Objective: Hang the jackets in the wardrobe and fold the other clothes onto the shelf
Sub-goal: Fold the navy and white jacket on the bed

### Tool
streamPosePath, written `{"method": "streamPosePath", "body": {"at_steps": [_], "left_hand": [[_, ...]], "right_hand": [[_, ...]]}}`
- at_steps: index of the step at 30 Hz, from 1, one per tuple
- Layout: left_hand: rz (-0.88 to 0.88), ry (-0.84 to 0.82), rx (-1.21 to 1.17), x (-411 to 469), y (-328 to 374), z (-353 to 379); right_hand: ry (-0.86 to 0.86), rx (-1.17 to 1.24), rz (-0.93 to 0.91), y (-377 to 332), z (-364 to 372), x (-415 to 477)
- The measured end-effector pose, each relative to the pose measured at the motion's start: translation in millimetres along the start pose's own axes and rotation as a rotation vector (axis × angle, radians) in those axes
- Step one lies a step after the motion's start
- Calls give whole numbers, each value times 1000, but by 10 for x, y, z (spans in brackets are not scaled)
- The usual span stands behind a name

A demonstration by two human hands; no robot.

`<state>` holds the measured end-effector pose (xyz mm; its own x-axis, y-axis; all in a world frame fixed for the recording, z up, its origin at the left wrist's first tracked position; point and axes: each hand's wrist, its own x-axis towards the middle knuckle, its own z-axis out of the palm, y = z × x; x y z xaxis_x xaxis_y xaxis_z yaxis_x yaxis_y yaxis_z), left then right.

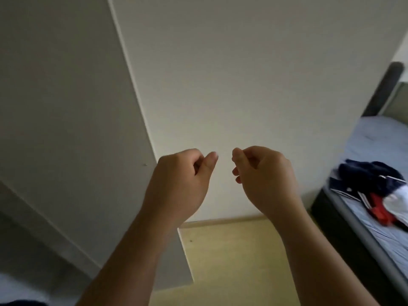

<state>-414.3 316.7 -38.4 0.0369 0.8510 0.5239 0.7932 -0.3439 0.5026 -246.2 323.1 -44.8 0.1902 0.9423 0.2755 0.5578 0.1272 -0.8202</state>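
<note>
Left hand (181, 180), right hand (265, 177): fingers (236, 156) curled, holding nothing; clothes (373, 184) heaped on bed (375, 138).

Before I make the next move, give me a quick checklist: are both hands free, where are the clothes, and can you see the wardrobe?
1. Is the left hand free? Ok: fingers curled, holding nothing.
2. Is the right hand free? Ok: fingers curled, holding nothing.
3. Clothes located? Ok: the heap of navy, red and white clothes lies on the bed with the light blue sheet, at the right.
4. Clothes in hand? Not ok: both hands are apart from the heap, raised in front of the plain white panel.
5. Wardrobe rail, hangers and shelf ready? Cannot tell: none is in view.
</note>
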Motion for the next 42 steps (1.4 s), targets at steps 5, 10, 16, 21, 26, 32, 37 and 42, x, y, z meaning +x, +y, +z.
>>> {"method": "streamPosePath", "body": {"at_steps": [5, 10, 16, 21, 26, 32, 37, 42], "left_hand": [[181, -161, -91, 107, 1122, 1133], [344, -311, -183, 76, 2464, 2288], [398, -396, -172, 159, 3400, 3410], [413, -495, -125, 417, 3714, 4301], [465, -573, -164, 876, 3994, 5228], [520, -712, -165, 1545, 4262, 6351], [515, -860, -117, 1926, 4515, 7220], [538, -925, -57, 2186, 4777, 8052]], "right_hand": [[217, -104, 110, 910, -1312, -40], [352, -219, 222, 1839, -2596, -73], [459, -268, 363, 2875, -3624, 15], [464, -245, 479, 3591, -4014, 363], [516, -279, 577, 4254, -4331, 972], [521, -326, 722, 4976, -4637, 1745], [542, -326, 802, 5586, -4888, 2121], [542, -287, 902, 6329, -5135, 2509]]}}
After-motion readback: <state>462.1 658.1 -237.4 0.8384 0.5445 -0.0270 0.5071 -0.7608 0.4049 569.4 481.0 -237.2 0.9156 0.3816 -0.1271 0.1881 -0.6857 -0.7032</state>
